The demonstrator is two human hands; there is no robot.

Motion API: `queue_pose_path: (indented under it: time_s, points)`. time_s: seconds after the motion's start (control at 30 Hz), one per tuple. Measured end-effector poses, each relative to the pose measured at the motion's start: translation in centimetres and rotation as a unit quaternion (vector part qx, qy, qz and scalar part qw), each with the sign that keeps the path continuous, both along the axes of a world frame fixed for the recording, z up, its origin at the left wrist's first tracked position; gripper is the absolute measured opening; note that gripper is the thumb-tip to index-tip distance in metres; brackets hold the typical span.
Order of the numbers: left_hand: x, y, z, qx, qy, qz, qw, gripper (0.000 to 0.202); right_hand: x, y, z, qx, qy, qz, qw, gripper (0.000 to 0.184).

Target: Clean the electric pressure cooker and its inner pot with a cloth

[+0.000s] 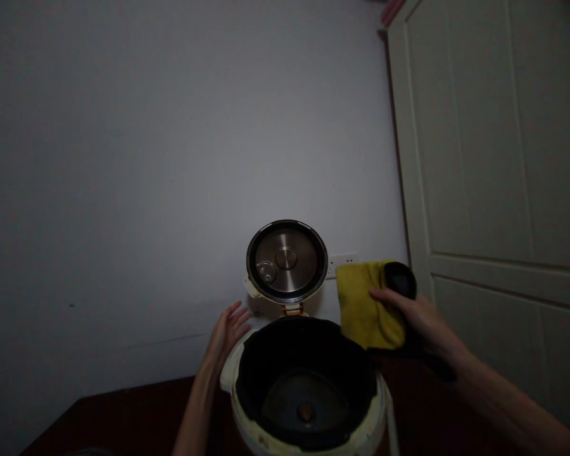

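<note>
A white rice cooker [247, 418] stands on a dark table with its lid [287, 261] swung up and open, showing the steel inner plate. The cooker's cavity is dark and empty, with the heating plate at the bottom. My left hand [228, 334] is open, fingers spread, at the cooker's back left rim. My right hand [415, 316] is closed on a yellow cloth [363, 304] wrapped round a black round object [399, 278], held up to the right of the lid.
A dark wooden table [123, 418] carries the cooker. A plain white wall is behind, with a power socket [344, 261] beside the lid. A cream panelled door [494, 190] fills the right side.
</note>
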State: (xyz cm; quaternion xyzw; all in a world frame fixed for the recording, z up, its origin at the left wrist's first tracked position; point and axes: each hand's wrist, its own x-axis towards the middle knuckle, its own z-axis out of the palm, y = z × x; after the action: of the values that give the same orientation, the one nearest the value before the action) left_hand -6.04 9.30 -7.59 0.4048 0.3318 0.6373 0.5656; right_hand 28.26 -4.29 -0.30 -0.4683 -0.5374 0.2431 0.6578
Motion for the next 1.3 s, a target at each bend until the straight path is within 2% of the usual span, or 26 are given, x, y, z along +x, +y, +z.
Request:
queue_pose_path:
  time_s: [0.07,0.1,0.17,0.23,0.3,0.37,0.43,0.57,0.7,0.77,0.87,1.03,1.3]
  points:
    - [0.2,0.9,0.3,0.028,-0.013,-0.02,0.999,0.04,-1.5,3.1,2.6,0.067,0.001,-0.053,0.996,0.026]
    - [0.3,1.4,0.4,0.04,-0.018,-0.028,0.999,0.041,-2.3,4.8,3.9,0.124,-0.015,-0.082,0.989,0.025]
    - [0.4,2.2,0.3,0.051,-0.025,-0.045,0.997,0.043,-3.7,7.9,6.4,0.263,-0.118,-0.104,0.952,0.029]
    - [0.6,3.0,-0.1,0.043,-0.033,-0.063,0.997,0.044,-4.8,11.0,8.4,0.376,-0.251,-0.082,0.888,0.034]
    - [0.7,3.9,-0.7,0.04,-0.042,-0.082,0.995,0.045,-5.7,13.9,9.7,0.445,-0.406,-0.04,0.797,0.038]
    - [1.0,4.9,-1.5,0.056,-0.059,-0.092,0.992,0.048,-6.5,16.7,10.3,0.48,-0.531,-0.017,0.698,0.039]
    - [1.3,6.0,-2.2,0.074,-0.08,-0.087,0.99,0.051,-7.4,19.3,10.3,0.496,-0.61,-0.022,0.618,0.037]
    - [2.0,7.7,-3.4,0.077,-0.111,-0.05,0.99,0.054,-9.5,22.7,9.3,0.493,-0.709,-0.037,0.504,0.033]
    - [2.4,8.3,-3.4,0.086,-0.111,-0.04,0.989,0.06,-11.1,24.0,8.4,0.507,-0.756,-0.019,0.414,0.033]
    - [2.7,8.3,-3.0,0.111,-0.101,-0.025,0.988,0.06,-11.5,24.3,8.1,0.512,-0.767,-0.011,0.387,0.034]
    - [3.2,8.4,-2.3,0.137,-0.07,0.01,0.988,0.055,-11.6,24.7,7.9,0.507,-0.778,-0.014,0.372,0.035]
    - [3.8,8.8,-1.9,0.139,-0.044,0.051,0.988,0.054,-11.3,25.4,7.6,0.501,-0.782,-0.029,0.369,0.038]
    - [4.1,8.7,-2.0,0.139,-0.053,0.058,0.987,0.05,-11.0,26.4,7.8,0.458,-0.805,-0.037,0.375,0.044]
